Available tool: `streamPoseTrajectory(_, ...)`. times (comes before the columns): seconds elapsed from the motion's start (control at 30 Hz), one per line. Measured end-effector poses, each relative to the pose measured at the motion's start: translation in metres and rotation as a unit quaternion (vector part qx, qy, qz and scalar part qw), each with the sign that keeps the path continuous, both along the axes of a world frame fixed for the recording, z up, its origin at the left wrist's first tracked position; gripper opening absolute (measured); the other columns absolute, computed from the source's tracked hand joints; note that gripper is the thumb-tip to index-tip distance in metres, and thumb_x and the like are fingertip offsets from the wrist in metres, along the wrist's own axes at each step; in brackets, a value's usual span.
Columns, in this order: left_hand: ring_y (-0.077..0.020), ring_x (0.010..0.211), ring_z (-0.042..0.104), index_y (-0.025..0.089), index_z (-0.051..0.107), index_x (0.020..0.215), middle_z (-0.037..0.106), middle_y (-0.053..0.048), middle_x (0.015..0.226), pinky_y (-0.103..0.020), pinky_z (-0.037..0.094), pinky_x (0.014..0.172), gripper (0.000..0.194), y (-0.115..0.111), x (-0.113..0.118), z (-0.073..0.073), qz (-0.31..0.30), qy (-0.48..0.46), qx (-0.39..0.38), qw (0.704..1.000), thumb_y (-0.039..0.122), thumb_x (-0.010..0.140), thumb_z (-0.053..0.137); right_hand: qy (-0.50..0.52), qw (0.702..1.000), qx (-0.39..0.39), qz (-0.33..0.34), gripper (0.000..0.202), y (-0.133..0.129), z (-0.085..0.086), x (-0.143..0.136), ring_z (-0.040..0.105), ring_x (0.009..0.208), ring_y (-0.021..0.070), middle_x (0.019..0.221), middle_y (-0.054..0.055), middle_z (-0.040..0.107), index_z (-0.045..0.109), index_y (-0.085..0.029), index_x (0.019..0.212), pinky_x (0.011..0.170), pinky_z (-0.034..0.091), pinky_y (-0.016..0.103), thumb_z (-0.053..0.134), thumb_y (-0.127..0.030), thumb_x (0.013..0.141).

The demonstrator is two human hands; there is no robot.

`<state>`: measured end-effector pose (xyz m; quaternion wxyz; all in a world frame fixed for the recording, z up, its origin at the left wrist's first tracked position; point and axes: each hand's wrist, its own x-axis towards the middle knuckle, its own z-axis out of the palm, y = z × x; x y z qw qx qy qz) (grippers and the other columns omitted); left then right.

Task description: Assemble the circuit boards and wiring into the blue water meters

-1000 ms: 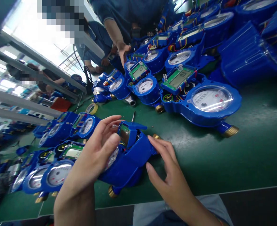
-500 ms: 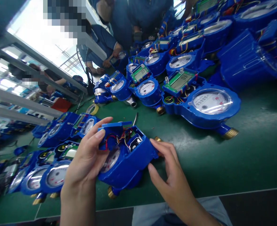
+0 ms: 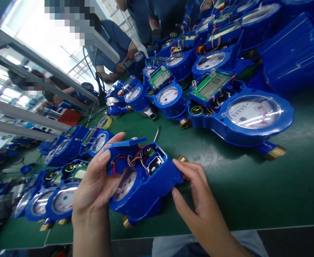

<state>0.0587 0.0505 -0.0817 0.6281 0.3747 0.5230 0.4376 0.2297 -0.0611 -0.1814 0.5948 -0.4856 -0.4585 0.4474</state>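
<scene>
A blue water meter (image 3: 146, 192) with its electronics box open sits tilted on the green table, wires and a black part showing inside. My left hand (image 3: 94, 178) holds a blue box piece (image 3: 127, 143) between thumb and fingers at the meter's left; wires run from that piece into the meter. The right end of the meter is touched by my right hand (image 3: 196, 192), its thumb and fingers curved around the corner. Brass fittings (image 3: 127, 222) show at the lower left and behind the right end. A thin metal rod (image 3: 157, 133) lies just behind the meter.
Several open blue meters with green display boards (image 3: 211, 87) stand across the back and right. More meters (image 3: 63, 198) stand at the left. A yellow tape roll (image 3: 104, 122) lies behind. Another person's hands (image 3: 123, 64) hold a meter at the far side of the green table (image 3: 239, 185).
The view has shifted slightly. The blue piece in my left hand has moved a little to the left, away from the meter's box. My right hand stays at the meter's right end.
</scene>
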Motion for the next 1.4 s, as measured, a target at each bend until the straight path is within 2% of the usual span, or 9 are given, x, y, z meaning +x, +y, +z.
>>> streamPoseTrajectory(0.2,-0.026,0.088,0.072,0.019,0.056,0.132,0.073,-0.012,0.112,-0.03,0.062,0.071,0.061,-0.0023,0.0026,0.0004,0.001,-0.025,0.011,1.0,0.037,0.076,0.072,0.01,1.0,0.005,0.002,0.047,0.0018,-0.0004,0.0016,0.042,0.129,0.0168,0.132,0.0,0.041,0.043,-0.042,0.137,0.113,0.034,0.035,0.046,-0.017,0.097)
streamPoseTrajectory(0.33,-0.0279,0.094,0.071,0.021,0.057,0.13,0.073,-0.011,0.111,-0.033,0.062,0.077,0.061,-0.0033,0.002,0.0008,0.015,-0.019,0.005,1.0,0.039,0.074,0.073,0.012,1.0,0.002,0.004,0.047,0.0026,-0.0008,0.0021,0.043,0.128,0.0166,0.131,0.0,0.042,0.043,-0.042,0.136,0.113,0.035,0.035,0.045,-0.017,0.097)
streamPoseTrajectory(0.5,-0.0274,0.099,0.07,0.022,0.057,0.131,0.072,-0.01,0.115,-0.032,0.061,0.083,0.061,-0.0012,-0.0006,-0.0013,0.011,-0.013,-0.002,1.0,0.037,0.074,0.073,0.014,1.0,-0.001,0.009,0.046,0.0021,-0.0011,0.0033,0.045,0.127,0.0169,0.131,0.0,0.042,0.044,-0.042,0.136,0.112,0.036,0.035,0.046,-0.018,0.097)
streamPoseTrajectory(0.7,-0.0273,0.097,0.071,0.019,0.054,0.134,0.071,-0.014,0.117,-0.034,0.061,0.082,0.059,-0.0023,-0.0012,-0.0017,0.002,-0.033,0.01,0.999,0.039,0.08,0.067,0.016,1.0,0.001,0.008,0.046,0.0008,-0.0005,0.0043,0.046,0.126,0.0157,0.131,-0.001,0.042,0.044,-0.042,0.136,0.112,0.036,0.032,0.045,-0.017,0.098)
streamPoseTrajectory(0.9,-0.0266,0.1,0.07,0.024,0.055,0.134,0.072,-0.011,0.116,-0.033,0.061,0.083,0.063,-0.0046,0.0011,0.002,0.021,-0.003,-0.008,1.0,0.037,0.075,0.073,0.018,1.0,0.001,0.008,0.045,0.0024,-0.0014,0.0034,0.046,0.126,0.0173,0.13,0.001,0.042,0.045,-0.04,0.136,0.112,0.037,0.036,0.045,-0.017,0.098)
streamPoseTrajectory(1.0,-0.0275,0.099,0.071,0.022,0.057,0.132,0.073,-0.012,0.113,-0.033,0.061,0.082,0.065,-0.0043,0.0017,0.0017,0.029,-0.007,-0.004,1.0,0.036,0.072,0.076,0.016,1.0,0.003,0.007,0.044,0.0026,-0.0019,0.0034,0.047,0.124,0.0184,0.129,0.002,0.043,0.045,-0.04,0.136,0.111,0.038,0.038,0.045,-0.017,0.098)
streamPoseTrajectory(1.27,-0.0311,0.108,0.067,0.024,0.058,0.131,0.071,-0.009,0.119,-0.04,0.06,0.087,0.055,-0.0044,0.0,0.0001,0.011,-0.025,0.001,1.0,0.033,0.079,0.069,0.018,1.0,0.008,0.006,0.045,0.0026,-0.0034,0.0036,0.047,0.125,0.0205,0.131,0.003,0.042,0.045,-0.039,0.136,0.112,0.038,0.042,0.045,-0.016,0.098)
streamPoseTrajectory(1.4,-0.0312,0.102,0.069,0.024,0.06,0.129,0.073,-0.008,0.112,-0.037,0.063,0.079,0.057,-0.0043,0.0002,0.0008,0.024,-0.029,-0.006,0.999,0.034,0.074,0.074,0.013,1.0,0.005,0.007,0.045,0.0027,-0.0021,0.0045,0.047,0.124,0.0188,0.13,0.002,0.043,0.045,-0.04,0.136,0.112,0.038,0.039,0.046,-0.017,0.098)
